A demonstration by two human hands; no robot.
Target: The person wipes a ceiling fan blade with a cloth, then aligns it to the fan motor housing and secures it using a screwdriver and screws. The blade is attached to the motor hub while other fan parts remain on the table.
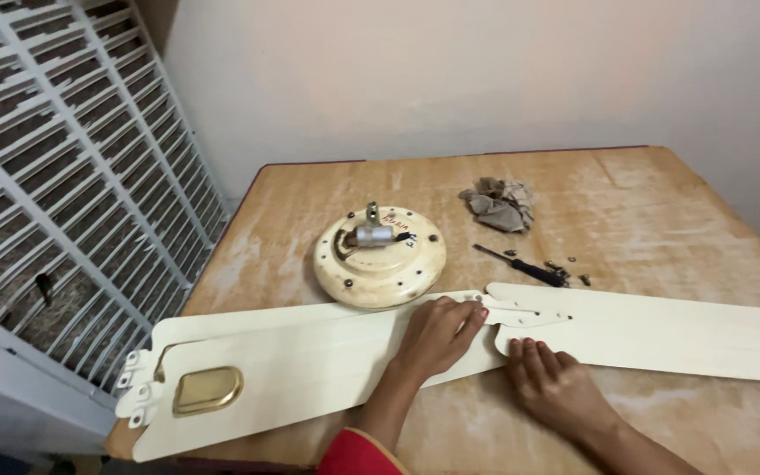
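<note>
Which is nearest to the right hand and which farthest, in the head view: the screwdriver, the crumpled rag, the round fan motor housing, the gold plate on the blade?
From the right hand:
1. Screwdriver, on the table just beyond the hand.
2. Round fan motor housing, beyond and to the left.
3. Crumpled rag, far side of the table; close to the housing's distance, hard to separate.
4. Gold plate, far left on the blade.

Lit softly and evenly, moderately bright, with no hard glare. Faint, short shadows only, beneath the round fan motor housing [380, 256] and under the blades just in front of it. Sharp around the housing; slightly soft toward the window grille [63, 176] left of it, bars bowing at the edge.
</note>
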